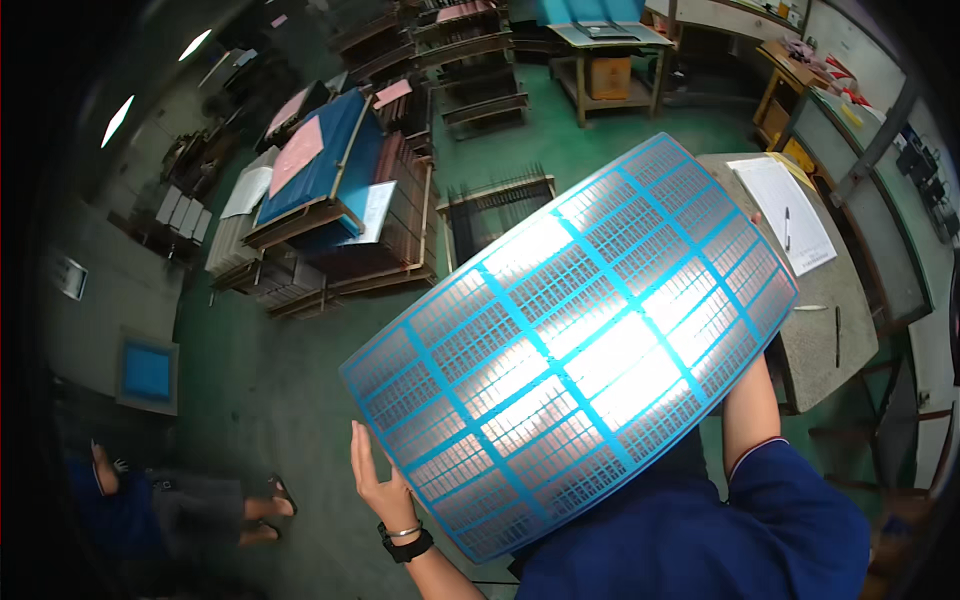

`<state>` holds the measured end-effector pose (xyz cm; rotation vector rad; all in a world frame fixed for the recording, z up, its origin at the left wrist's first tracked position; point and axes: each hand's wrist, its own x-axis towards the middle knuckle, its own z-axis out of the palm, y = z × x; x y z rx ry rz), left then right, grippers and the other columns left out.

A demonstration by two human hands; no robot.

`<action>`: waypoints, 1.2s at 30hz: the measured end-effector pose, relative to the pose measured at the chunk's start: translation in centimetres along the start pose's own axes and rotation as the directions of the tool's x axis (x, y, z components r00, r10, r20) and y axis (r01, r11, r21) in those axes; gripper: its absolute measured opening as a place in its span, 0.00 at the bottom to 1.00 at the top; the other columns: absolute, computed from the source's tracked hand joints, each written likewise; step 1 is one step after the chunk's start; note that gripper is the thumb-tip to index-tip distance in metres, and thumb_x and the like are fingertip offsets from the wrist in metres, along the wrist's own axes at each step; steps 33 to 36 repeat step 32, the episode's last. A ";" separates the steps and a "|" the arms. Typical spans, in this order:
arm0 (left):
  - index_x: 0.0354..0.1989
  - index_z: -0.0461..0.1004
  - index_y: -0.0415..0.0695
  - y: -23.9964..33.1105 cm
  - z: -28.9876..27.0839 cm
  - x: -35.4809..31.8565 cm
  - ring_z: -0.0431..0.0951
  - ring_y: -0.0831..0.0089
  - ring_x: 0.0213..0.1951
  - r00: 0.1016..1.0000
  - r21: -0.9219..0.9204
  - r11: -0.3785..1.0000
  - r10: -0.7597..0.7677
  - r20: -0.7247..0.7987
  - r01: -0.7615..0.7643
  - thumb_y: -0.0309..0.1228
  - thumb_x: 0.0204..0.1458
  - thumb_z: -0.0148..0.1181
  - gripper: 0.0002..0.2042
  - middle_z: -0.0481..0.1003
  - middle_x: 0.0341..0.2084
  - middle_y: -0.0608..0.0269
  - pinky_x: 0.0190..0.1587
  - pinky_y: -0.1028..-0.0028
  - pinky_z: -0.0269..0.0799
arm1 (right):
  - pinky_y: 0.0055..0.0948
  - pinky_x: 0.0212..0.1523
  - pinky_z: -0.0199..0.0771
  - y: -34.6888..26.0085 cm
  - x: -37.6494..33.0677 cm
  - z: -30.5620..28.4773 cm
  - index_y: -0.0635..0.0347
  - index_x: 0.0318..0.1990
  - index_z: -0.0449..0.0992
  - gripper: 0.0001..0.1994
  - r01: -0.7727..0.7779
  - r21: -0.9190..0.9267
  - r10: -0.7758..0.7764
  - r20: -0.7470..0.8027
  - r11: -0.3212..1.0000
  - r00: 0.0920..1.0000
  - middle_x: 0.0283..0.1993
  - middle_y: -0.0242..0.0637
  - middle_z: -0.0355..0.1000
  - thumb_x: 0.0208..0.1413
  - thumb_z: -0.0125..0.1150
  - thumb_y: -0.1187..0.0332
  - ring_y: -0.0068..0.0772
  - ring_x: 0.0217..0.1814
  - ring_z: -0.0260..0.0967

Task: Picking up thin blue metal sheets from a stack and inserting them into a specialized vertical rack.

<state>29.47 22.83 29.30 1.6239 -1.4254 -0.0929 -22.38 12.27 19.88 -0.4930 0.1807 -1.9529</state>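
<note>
A person holds one large panel [575,340] up in the air, tilted, its shiny face gridded with blue lines and catching bright glare. The left hand [378,478], fingers spread flat, presses against the panel's lower left edge; a watch and a bracelet sit on that wrist. The right hand is hidden behind the panel's far right edge, only the forearm and blue sleeve showing, so its grip cannot be told. The panel covers much of the green floor [290,390] and the near left part of a grey tabletop [835,340]. On that tabletop lie one sheet of paper [785,215] near the far edge and two pens. Beyond the panel stand stacked pallets [330,220] of boards, one empty rack [490,215] and a wooden bench [610,60]. At the lower left, another person's sandalled feet [265,515] rest on the floor.
</note>
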 end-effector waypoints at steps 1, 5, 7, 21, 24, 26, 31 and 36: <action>0.46 0.75 0.40 -0.4 0.3 -0.3 0.74 0.61 0.48 0.999 0.002 0.999 -0.040 0.014 0.040 0.22 0.49 0.58 0.14 0.76 0.43 0.54 0.50 0.66 0.69 | 0.34 0.60 0.60 0.0 -0.2 -0.2 0.59 0.57 0.61 0.23 -0.015 0.004 0.015 -0.003 1.000 1.000 0.57 0.39 0.65 0.62 0.44 0.54 0.34 0.59 0.61; 0.50 0.71 0.37 -6.0 -0.6 -2.8 0.78 0.72 0.33 0.921 -0.085 0.946 -0.279 0.271 0.312 0.24 0.54 0.55 0.15 0.78 0.32 0.56 0.37 0.70 0.74 | 0.34 0.60 0.60 0.5 -0.6 -0.3 0.60 0.58 0.61 0.24 -0.064 0.017 0.064 -0.001 0.998 0.998 0.57 0.40 0.64 0.62 0.43 0.53 0.34 0.59 0.61; 0.50 0.71 0.36 -6.4 -0.2 -3.4 0.77 0.72 0.35 0.855 -0.224 0.847 -0.398 0.332 0.481 0.26 0.55 0.54 0.14 0.77 0.33 0.57 0.38 0.71 0.74 | 0.34 0.60 0.60 0.3 -0.8 -0.5 0.60 0.58 0.60 0.24 -0.079 0.009 0.079 -0.001 0.997 0.997 0.58 0.40 0.64 0.62 0.43 0.53 0.35 0.59 0.61; 0.34 0.67 0.51 -5.8 5.4 -6.8 0.69 0.80 0.31 0.384 -0.624 -0.180 -0.650 0.656 0.760 0.35 0.59 0.51 0.04 0.66 0.27 0.75 0.35 0.77 0.69 | 0.44 0.58 0.64 1.3 -3.1 6.4 0.63 0.62 0.55 0.31 -0.299 -0.178 0.265 -0.190 0.938 0.945 0.64 0.50 0.55 0.62 0.38 0.46 0.45 0.64 0.55; 0.40 0.66 0.51 -4.9 8.2 -7.4 0.68 0.81 0.35 0.485 -0.669 -0.065 -0.638 0.598 0.740 0.35 0.58 0.52 0.05 0.66 0.30 0.75 0.40 0.76 0.68 | 0.55 0.58 0.63 3.1 -6.9 14.6 0.59 0.67 0.39 0.40 -0.469 -0.205 0.494 0.090 0.859 0.865 0.67 0.48 0.48 0.58 0.45 0.43 0.45 0.64 0.55; 0.43 0.65 0.51 -0.3 10.2 -7.1 0.68 0.81 0.37 0.440 -0.626 -0.224 -0.538 0.719 0.747 0.32 0.57 0.54 0.08 0.67 0.32 0.74 0.43 0.75 0.68 | 0.43 0.55 0.69 4.2 -8.8 14.4 0.60 0.67 0.41 0.37 -0.467 -0.421 0.513 -0.005 0.778 0.859 0.66 0.45 0.51 0.58 0.52 0.53 0.41 0.63 0.57; 0.46 0.63 0.53 3.2 14.4 -8.2 0.68 0.77 0.41 0.401 -0.422 -0.535 -0.162 0.901 0.732 0.28 0.56 0.54 0.11 0.69 0.34 0.72 0.50 0.64 0.64 | 0.31 0.50 0.72 6.8 -4.8 17.7 0.68 0.55 0.61 0.19 -0.207 -0.740 0.159 -0.136 0.640 0.978 0.51 0.44 0.69 0.60 0.51 0.68 0.33 0.49 0.71; 0.46 0.63 0.53 3.1 14.7 -8.1 0.68 0.77 0.41 0.397 -0.416 -0.545 -0.160 0.904 0.728 0.28 0.56 0.54 0.11 0.69 0.34 0.72 0.50 0.64 0.64 | 0.31 0.50 0.72 6.7 -3.6 17.8 0.67 0.56 0.60 0.21 -0.183 -0.785 0.197 -0.080 0.592 0.977 0.51 0.44 0.69 0.60 0.52 0.66 0.31 0.49 0.71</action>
